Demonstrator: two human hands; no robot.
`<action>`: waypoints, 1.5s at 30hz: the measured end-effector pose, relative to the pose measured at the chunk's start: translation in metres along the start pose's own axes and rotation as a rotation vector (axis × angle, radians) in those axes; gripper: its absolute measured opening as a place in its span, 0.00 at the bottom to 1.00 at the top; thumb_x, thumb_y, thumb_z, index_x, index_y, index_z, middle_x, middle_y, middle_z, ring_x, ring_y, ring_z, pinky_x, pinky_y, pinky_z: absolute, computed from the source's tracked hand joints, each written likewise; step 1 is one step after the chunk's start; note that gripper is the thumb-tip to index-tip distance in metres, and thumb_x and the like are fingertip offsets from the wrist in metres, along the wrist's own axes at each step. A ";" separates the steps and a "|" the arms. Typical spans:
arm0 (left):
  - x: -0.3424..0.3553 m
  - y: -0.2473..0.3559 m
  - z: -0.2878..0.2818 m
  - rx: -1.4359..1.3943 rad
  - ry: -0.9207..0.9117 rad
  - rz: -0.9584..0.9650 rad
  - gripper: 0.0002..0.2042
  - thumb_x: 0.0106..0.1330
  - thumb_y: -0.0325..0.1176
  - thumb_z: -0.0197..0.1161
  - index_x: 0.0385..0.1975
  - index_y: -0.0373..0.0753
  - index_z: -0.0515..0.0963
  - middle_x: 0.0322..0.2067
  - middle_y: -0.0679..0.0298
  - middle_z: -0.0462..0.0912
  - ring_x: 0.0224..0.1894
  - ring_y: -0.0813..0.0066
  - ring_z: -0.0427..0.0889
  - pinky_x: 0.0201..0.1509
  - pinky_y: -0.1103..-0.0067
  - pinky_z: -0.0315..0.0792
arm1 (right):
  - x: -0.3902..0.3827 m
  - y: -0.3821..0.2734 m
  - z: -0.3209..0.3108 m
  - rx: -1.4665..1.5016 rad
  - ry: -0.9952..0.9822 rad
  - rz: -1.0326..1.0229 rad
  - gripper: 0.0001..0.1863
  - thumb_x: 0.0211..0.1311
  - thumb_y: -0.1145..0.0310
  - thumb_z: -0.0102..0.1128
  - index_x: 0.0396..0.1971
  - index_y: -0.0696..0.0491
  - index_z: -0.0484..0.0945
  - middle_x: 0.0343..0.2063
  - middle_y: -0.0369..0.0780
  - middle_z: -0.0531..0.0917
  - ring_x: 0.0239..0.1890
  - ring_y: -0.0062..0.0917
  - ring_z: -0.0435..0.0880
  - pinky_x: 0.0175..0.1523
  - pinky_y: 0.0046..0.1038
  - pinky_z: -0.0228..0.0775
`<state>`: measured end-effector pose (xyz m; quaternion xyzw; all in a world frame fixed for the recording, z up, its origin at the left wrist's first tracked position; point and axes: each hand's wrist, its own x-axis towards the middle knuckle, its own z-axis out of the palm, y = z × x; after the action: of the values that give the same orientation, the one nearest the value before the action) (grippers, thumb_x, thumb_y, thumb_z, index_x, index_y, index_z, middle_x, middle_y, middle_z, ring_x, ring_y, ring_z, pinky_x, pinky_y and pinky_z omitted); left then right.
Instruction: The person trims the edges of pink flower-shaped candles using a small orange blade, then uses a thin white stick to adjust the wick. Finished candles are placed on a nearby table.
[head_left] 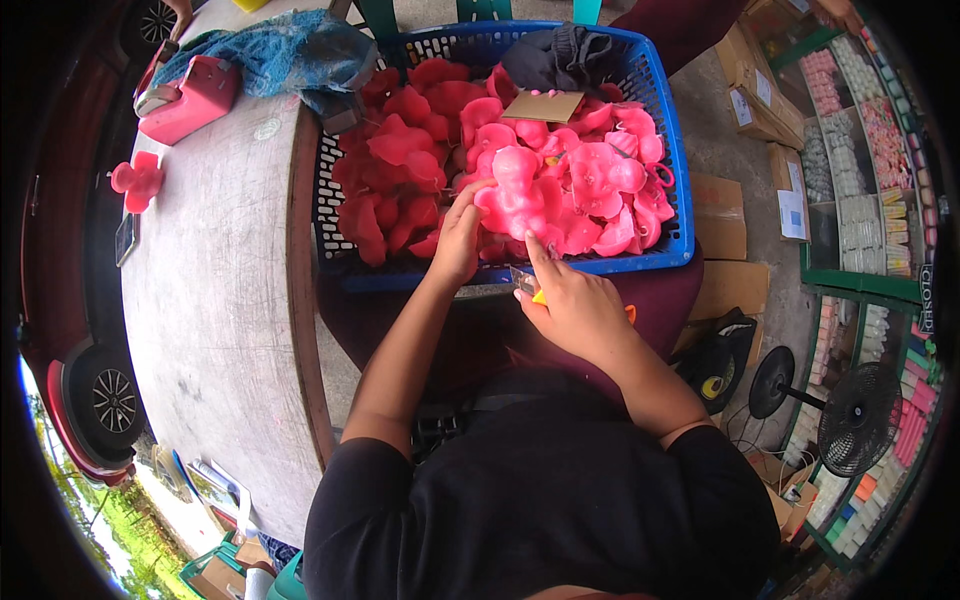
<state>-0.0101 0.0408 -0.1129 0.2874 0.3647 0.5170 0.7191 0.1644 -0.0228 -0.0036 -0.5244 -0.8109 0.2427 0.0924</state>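
Observation:
A bright pink, waxy figure with rounded lobes (514,205) rests over a heap of similar pink pieces (400,150) in a blue plastic basket (683,190). My left hand (460,238) grips its left side, fingers curled against it. In my right hand (583,308) is a utility knife (521,280); its blade points left and bits of its yellow-orange handle show around the palm. The right index finger reaches up and touches the figure's lower edge. The palm hides most of the handle.
A grey-white table (220,300) stands at left, bearing a pink tape dispenser (195,100), a blue cloth (270,55), a pink piece (137,181) and a phone (126,240). Cardboard (542,106) and dark cloth (562,58) lie on the basket. Boxes (720,215), fans (858,418) and shelves (860,285) stand right.

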 end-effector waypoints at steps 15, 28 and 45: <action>-0.001 0.001 0.001 0.030 -0.011 -0.005 0.14 0.68 0.28 0.48 0.53 0.40 0.71 0.43 0.66 0.76 0.39 0.84 0.76 0.36 0.85 0.76 | 0.004 0.001 0.000 0.028 -0.044 0.015 0.33 0.59 0.61 0.57 0.62 0.56 0.60 0.34 0.47 0.82 0.32 0.42 0.83 0.36 0.40 0.75; -0.015 0.021 0.015 -0.028 -0.219 -0.047 0.21 0.72 0.38 0.49 0.59 0.32 0.67 0.54 0.58 0.74 0.54 0.72 0.74 0.59 0.78 0.67 | 0.008 0.016 -0.027 0.573 0.339 0.048 0.29 0.53 0.66 0.69 0.54 0.58 0.68 0.34 0.41 0.80 0.33 0.20 0.78 0.40 0.23 0.73; -0.050 0.063 0.056 -0.394 0.062 -0.405 0.26 0.65 0.48 0.57 0.57 0.39 0.64 0.49 0.57 0.75 0.48 0.66 0.79 0.37 0.73 0.83 | 0.023 0.004 -0.020 1.191 0.504 -0.012 0.13 0.60 0.74 0.62 0.43 0.60 0.74 0.33 0.39 0.80 0.36 0.15 0.79 0.41 0.19 0.72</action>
<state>-0.0079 0.0103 -0.0202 0.0474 0.3292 0.4322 0.8382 0.1659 0.0055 0.0091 -0.4195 -0.4938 0.5199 0.5566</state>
